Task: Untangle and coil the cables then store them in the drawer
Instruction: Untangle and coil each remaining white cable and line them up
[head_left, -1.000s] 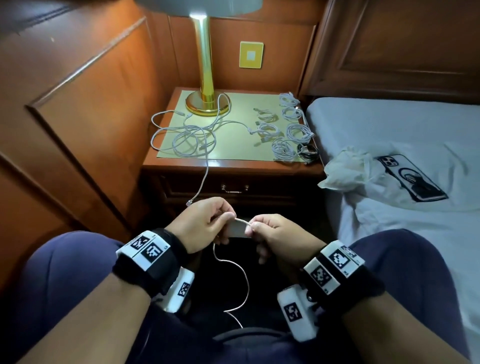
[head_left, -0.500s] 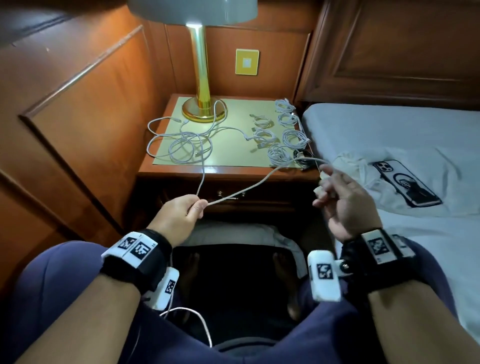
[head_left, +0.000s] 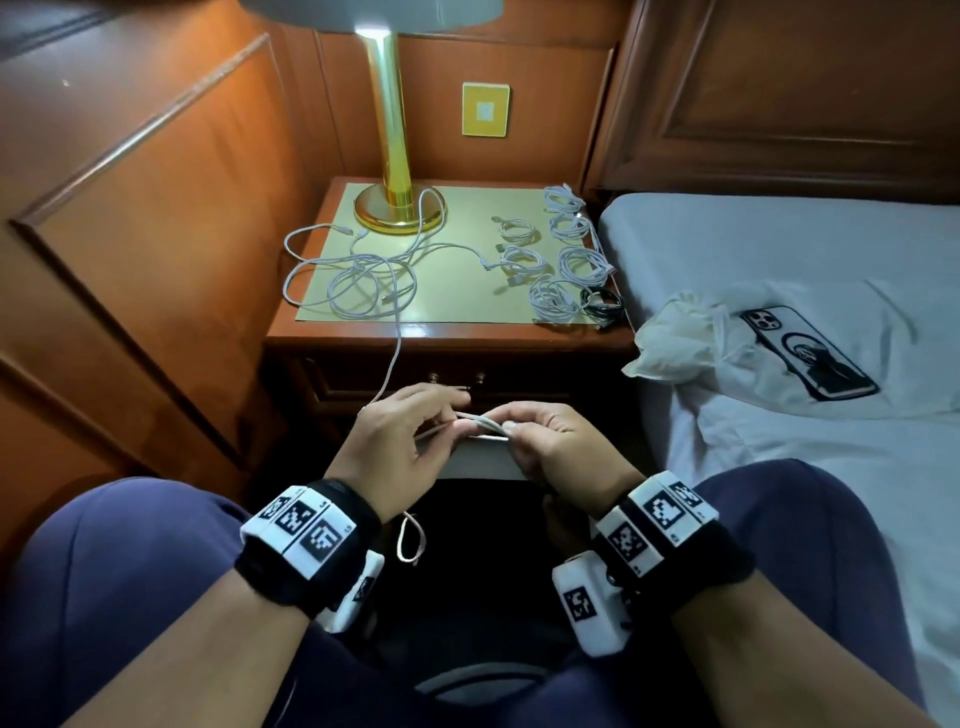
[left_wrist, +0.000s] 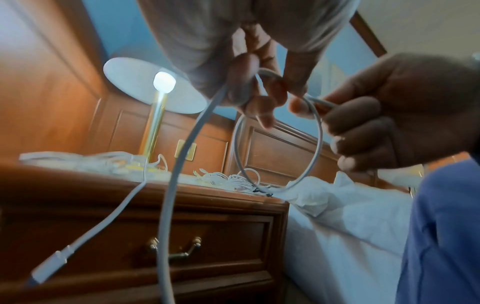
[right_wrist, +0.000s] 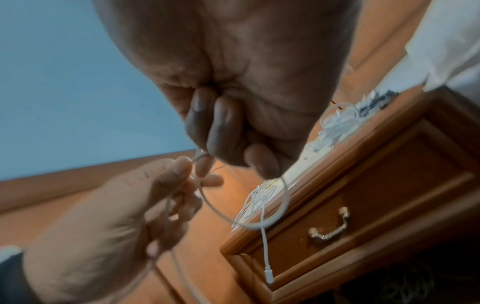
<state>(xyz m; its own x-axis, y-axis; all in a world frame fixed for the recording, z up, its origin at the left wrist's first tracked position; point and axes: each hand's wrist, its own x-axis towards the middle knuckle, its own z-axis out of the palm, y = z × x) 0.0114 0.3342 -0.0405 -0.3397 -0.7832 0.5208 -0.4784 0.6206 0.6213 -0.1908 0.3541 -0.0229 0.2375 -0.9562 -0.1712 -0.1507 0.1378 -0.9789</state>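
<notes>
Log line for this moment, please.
stage: coiling | left hand: holds white cable loop | right hand: pinches it | drawer: closed

Your left hand (head_left: 395, 441) and right hand (head_left: 556, 447) meet in front of the nightstand's closed drawer (head_left: 452, 382), both pinching one cable (head_left: 480, 423) between them. On the worktop (head_left: 457, 332) behind, the lamp (head_left: 397, 208) stands at the back, the tangled cables (head_left: 358, 283) lie to the left and the coiled cables (head_left: 563, 260) to the right, one strand hanging over the front edge. The bed (head_left: 779, 457) lies to your right, with a phone (head_left: 808, 353) on the pillow (head_left: 857, 332) and a crumpled bag (head_left: 675, 338) beside it.
</notes>
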